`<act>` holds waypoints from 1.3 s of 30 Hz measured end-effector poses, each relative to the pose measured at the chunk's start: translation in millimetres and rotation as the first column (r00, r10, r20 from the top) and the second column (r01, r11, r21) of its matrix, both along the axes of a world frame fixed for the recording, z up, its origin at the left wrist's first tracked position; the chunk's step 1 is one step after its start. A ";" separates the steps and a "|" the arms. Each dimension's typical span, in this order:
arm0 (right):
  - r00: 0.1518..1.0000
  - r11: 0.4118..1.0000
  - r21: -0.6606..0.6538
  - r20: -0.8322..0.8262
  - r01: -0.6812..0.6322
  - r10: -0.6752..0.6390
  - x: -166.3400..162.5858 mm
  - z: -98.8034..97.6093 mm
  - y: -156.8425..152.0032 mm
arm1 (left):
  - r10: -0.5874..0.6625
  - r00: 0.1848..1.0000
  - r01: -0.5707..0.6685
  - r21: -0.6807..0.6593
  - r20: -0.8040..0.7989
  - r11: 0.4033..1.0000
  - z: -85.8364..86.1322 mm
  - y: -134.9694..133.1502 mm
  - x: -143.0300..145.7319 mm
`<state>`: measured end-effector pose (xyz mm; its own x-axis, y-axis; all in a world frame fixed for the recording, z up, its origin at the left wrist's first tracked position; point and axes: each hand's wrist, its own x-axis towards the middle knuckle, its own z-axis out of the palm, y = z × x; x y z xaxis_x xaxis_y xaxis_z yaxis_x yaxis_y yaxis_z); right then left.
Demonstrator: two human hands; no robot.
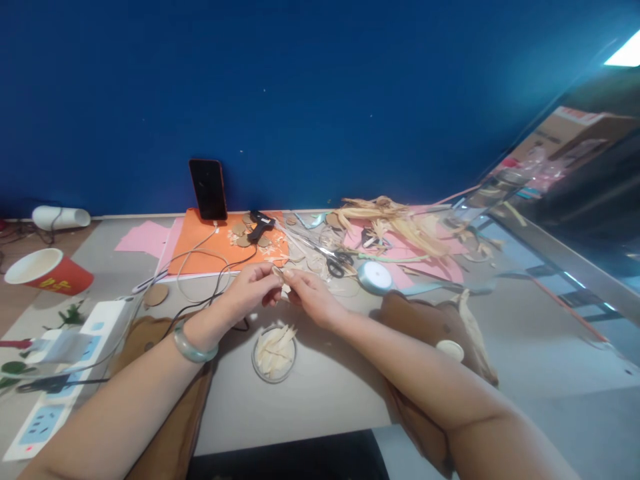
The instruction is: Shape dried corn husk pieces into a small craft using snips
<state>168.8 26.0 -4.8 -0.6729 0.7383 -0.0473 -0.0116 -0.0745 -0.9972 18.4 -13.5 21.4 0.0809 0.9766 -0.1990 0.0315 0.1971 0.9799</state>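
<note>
My left hand and my right hand meet over the middle of the table, fingers pinched together on a small pale strip held between them. A green bangle is on my left wrist. Just below the hands lies a small round dish with several pale leaf-shaped slivers in it. Beyond the hands lie scissors, a black glue gun on an orange sheet, and a roll of pale ribbon.
A phone leans on the blue wall, cable trailing forward. A heap of dried straw lies on pink paper at the right. A red paper cup lies tipped at the left, a power strip below it. Brown cloth sits under my right arm.
</note>
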 end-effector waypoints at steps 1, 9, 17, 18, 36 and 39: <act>1.000 1.000 -0.002 -0.002 -0.005 0.005 0.0 0.3 0.0 | 0.002 1.000 -0.002 0.001 0.001 1.000 0.2 -0.1 0.1; 0.999 1.000 0.023 0.038 0.018 -0.019 1.7 -1.5 1.9 | 0.007 1.000 -0.008 0.009 0.010 1.000 0.6 -1.1 -0.2; 0.984 0.974 -0.176 -0.075 0.145 -0.160 -1.2 -6.4 1.3 | 0.077 0.996 -0.080 0.098 0.035 0.992 -4.9 0.9 -0.4; 0.983 0.964 -0.225 -0.082 0.145 -0.167 -1.5 -6.5 2.0 | 0.092 0.995 -0.094 0.124 0.024 0.988 -5.6 1.4 -1.0; 0.971 0.948 -0.292 -0.159 0.127 -0.179 1.1 0.2 5.2 | 0.190 0.978 -0.198 0.096 0.084 0.975 -9.6 4.1 -3.3; 0.964 0.968 -0.054 -0.096 0.245 -0.249 1.1 0.8 2.5 | 0.237 0.963 -0.237 -0.012 0.126 0.971 -8.7 5.9 -4.1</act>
